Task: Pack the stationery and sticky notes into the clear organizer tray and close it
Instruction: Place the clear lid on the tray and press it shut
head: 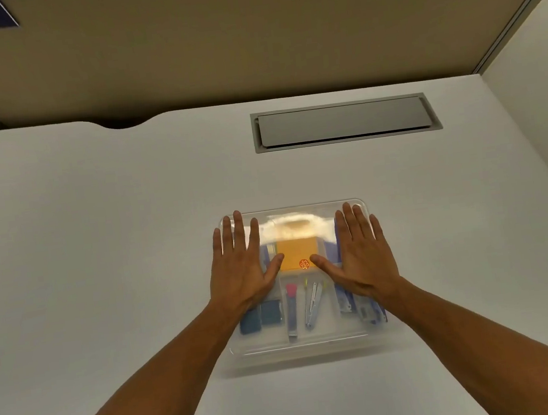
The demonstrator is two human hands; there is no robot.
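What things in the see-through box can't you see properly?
All in the head view:
- Far end of the clear organizer tray: glare on the lid hides it.
- Under the left hand and right hand: whatever lies there is covered.
- Red mark on the orange sticky notes: too small to read.
- Whether the lid has clicked shut: cannot tell.

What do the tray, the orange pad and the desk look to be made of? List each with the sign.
Tray: clear plastic, glossy; the contents show through and a light glares off the top.
Orange pad: paper sticky notes, matte, probably; a flat square block with a red mark.
Desk: smooth pale laminate, it seems; an even surface with no grain.
Both hands, left and right, lie flat on the tray.
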